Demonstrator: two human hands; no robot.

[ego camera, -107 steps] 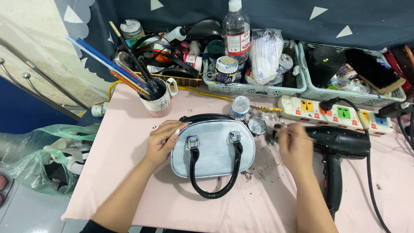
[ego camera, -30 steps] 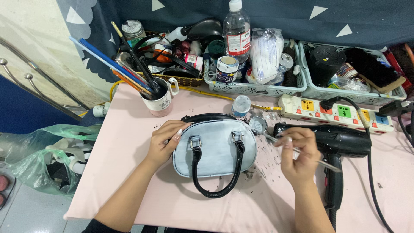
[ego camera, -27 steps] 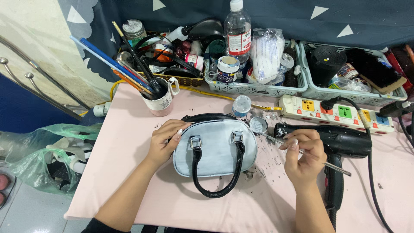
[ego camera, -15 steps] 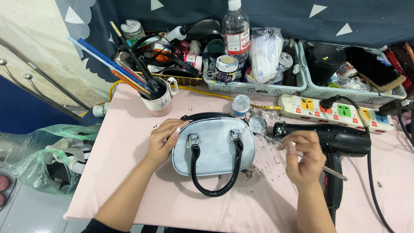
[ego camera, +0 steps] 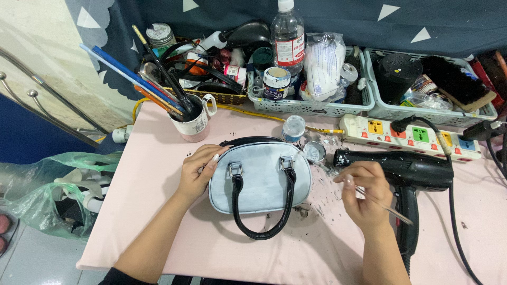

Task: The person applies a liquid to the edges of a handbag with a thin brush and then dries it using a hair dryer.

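A small pale-blue handbag (ego camera: 261, 177) with black handles lies flat on the pink table (ego camera: 148, 179). My left hand (ego camera: 199, 170) rests on the bag's left edge and steadies it. My right hand (ego camera: 362, 192) holds a thin paintbrush (ego camera: 383, 203) to the right of the bag, its tip pointing left toward a small open paint jar (ego camera: 315, 151). A capped white jar (ego camera: 293, 127) stands just behind the bag.
A black hair dryer (ego camera: 406, 174) lies right of my right hand, its cord trailing off. A power strip (ego camera: 406, 136) sits behind it. A mug of brushes (ego camera: 193, 119) stands at the back left. Baskets (ego camera: 311, 105) of bottles and supplies line the back. Paint flecks dot the table.
My right hand drew back from the bag's upper right corner, lowered to the right with the brush, then lifted slightly toward the open jar. The left hand and bag stayed nearly still.
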